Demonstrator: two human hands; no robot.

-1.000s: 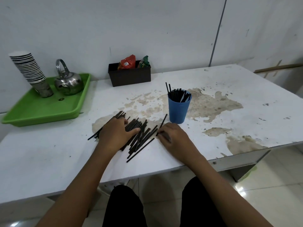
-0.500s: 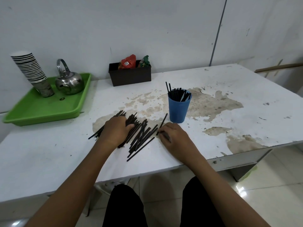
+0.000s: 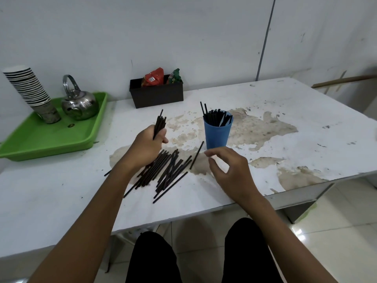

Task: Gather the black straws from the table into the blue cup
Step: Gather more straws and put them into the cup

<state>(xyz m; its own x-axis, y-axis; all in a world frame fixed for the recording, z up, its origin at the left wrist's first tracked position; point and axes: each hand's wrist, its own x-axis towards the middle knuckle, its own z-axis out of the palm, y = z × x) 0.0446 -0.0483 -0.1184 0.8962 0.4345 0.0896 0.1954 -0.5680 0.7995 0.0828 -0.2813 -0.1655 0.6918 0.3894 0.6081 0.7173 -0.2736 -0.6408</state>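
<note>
Left hand [image 3: 147, 144] is closed around a bundle of straws [image 3: 159, 125], their lower ends hidden, while right hand [image 3: 229, 168] is held open beside the cup [image 3: 217, 133].

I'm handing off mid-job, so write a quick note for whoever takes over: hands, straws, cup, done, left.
Left hand: grip shut on a bundle of black straws, raised above the table.
Right hand: open, empty, just in front of the blue cup.
Done: the cup already holds many straws.
Left: drop the bundle in, then gather the loose pile on the table, plus the single straw beside the cup.
</note>
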